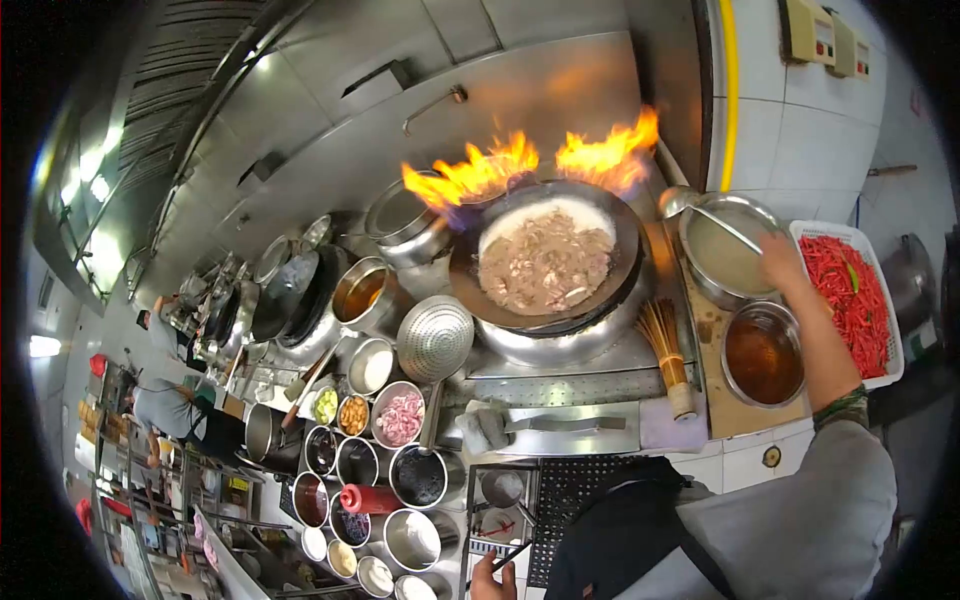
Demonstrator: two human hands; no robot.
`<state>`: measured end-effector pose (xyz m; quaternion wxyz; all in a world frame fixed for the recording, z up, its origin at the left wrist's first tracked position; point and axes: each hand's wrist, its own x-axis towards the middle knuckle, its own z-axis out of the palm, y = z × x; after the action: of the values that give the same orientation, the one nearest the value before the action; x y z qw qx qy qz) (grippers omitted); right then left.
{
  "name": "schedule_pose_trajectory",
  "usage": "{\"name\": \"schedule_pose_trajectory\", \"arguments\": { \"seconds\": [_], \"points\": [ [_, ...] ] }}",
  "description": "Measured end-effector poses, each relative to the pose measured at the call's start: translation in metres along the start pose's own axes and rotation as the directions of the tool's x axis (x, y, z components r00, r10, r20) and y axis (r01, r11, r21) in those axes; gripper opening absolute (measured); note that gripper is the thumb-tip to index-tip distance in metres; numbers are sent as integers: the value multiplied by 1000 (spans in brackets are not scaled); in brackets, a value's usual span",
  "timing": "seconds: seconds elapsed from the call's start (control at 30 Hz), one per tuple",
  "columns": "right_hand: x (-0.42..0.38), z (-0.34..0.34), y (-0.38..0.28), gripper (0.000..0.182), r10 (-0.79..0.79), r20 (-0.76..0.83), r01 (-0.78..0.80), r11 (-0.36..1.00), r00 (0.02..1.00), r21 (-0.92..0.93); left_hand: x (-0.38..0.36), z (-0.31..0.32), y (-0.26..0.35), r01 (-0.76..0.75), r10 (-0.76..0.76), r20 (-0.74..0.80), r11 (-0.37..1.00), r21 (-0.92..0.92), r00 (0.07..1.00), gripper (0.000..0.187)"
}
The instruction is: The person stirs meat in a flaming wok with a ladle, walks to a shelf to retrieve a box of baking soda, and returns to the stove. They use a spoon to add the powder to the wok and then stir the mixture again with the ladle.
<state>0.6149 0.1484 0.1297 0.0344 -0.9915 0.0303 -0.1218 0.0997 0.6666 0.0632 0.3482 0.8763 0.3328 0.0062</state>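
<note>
Near the counter's (712, 392) left edge, your right hand (781, 264) grips the ladle (728, 230) at the pot's (703, 287) rim, where tilting could spill liquid, while your left hand (493, 581) grasps a dark rod (512, 557) and flames (612, 152) could scorch unstirred meat (545, 262).

No text, label or number can be read.

Food (545, 262) in wok (626, 250), chillies (845, 300) in basket (825, 229)

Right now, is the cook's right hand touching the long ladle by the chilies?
Touching. The head view shows the ladle with its handle running straight into the right hand, no gap between.
</note>
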Motion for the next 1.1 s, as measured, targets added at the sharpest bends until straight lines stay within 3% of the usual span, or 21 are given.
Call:
{"name": "schedule_pose_trajectory", "arguments": {
  "seconds": [0.07, 0.13, 0.17, 0.2, 0.27, 0.37, 0.47, 0.5, 0.57, 0.67, 0.7, 0.8, 0.9, 1.0, 1.1],
  "points": [
    [-6, 8, 55, 37, 113, 226, -91, 991, 968, -101, 10, 4, -8, -18, 17, 62, 1000, 10, 998, 47],
    [-28, 6, 56, 37, 161, 176, -142, 983, 971, -116, 20, -3, 19, -61, 61, 123, 998, -2, 991, 44],
    [-37, 6, 55, 37, 187, 153, -169, 978, 970, -119, 34, 13, -7, -194, 194, 3, 980, 38, 981, 43],
    [-37, 7, 55, 36, 175, 169, -162, 983, 970, -84, 37, 6, 29, -129, 127, 65, 991, 20, 990, 41],
    [-35, 2, 57, 33, 148, 187, -147, 989, 971, -18, 51, 14, 26, -149, 147, 119, 989, 3, 982, 40],
    [-30, -37, 37, 29, 82, 151, -88, 996, 985, 30, 60, -1, 47, -216, 205, 222, 976, 30, 953, 38],
    [-60, -71, 13, 25, -97, 91, 77, 975, 991, 209, 59, -20, 35, -233, 242, 186, 970, -70, 952, 37],
    [-68, -93, -5, 28, -121, 134, 83, 963, 984, 256, 54, -15, 17, -194, 194, 59, 981, -20, 979, 35],
    [-90, -131, -48, 33, -160, 227, 72, 933, 961, 353, 45, -22, 9, -183, 184, 103, 983, -16, 978, 36],
    [-103, -130, -81, 43, -394, 63, 326, 832, 917, 448, 37, -40, 8, -133, 131, 163, 991, 4, 978, 37],
    [-108, -127, -95, 51, -415, 108, 337, 843, 904, 419, 35, -40, -4, -143, 143, 140, 990, -5, 980, 37],
    [-111, -103, -132, 50, -404, 188, 343, 894, 895, 287, 29, -43, -24, -181, 182, 62, 983, -20, 981, 36],
    [-115, -112, -195, 49, -217, 377, 131, 962, 901, 240, 28, -45, -41, -227, 227, 60, 974, -13, 972, 37],
    [-121, -85, -210, 50, -189, 327, 56, 925, 926, 376, 33, -44, -60, -245, 247, 86, 969, -37, 965, 37],
    [-116, -86, -226, 49, -122, 411, -88, 886, 904, 456, 33, -45, -64, -234, 237, 49, 971, -54, 970, 37]
  ]
}}
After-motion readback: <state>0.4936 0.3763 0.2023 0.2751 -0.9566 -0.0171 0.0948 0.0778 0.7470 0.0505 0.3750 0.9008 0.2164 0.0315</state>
